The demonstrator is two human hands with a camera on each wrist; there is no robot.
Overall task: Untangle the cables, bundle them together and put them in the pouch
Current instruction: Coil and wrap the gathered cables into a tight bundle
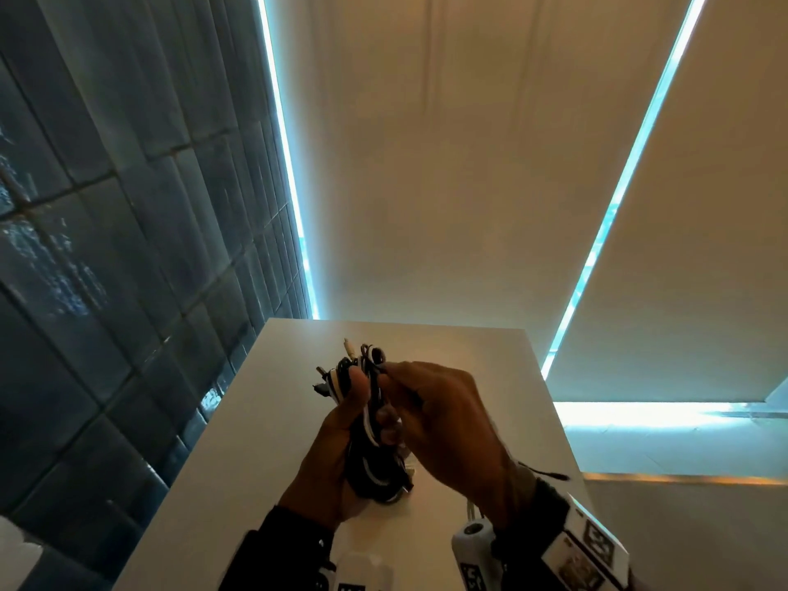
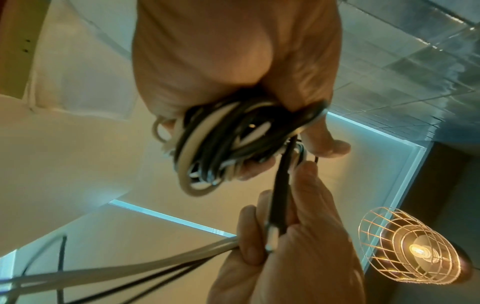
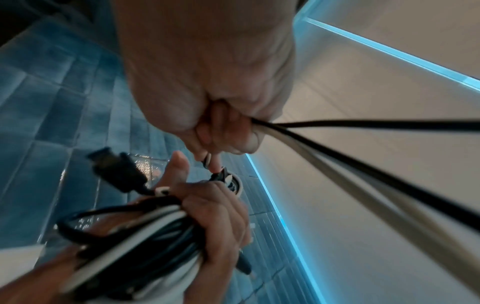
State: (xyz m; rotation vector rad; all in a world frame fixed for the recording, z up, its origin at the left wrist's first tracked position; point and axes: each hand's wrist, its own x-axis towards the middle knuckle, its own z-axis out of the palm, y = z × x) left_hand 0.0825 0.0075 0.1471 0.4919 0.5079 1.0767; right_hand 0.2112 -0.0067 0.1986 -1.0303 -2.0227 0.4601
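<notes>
- I am gripping the coiled bundle of cables [image 1: 375,445] in my left hand [image 1: 337,454], fingers wrapped round the black and white loops, holding it upright just above the white table [image 1: 469,356].
- My right hand [image 1: 447,424] is pinching a thin black tie [image 1: 370,360] at the top of the coil; its lower fingers are also clamping a few loose strands [image 3: 363,148] that are trailing away from the palm.
- A black plug [image 3: 114,168] is sticking out of the coil beside my left thumb.
- Step in hand, as I judge it: binding the bundle; untangling looks mostly done, though those loose strands are not yet folded in.
- Next move is calling for a steady left grip while the right cinches the tie and tucks the tails.
- The pouch is not showing in any view; I will be needing to find it.
- Farther off, window blinds [image 1: 447,164] and a tiled wall [image 1: 106,206] are closing the scene.
</notes>
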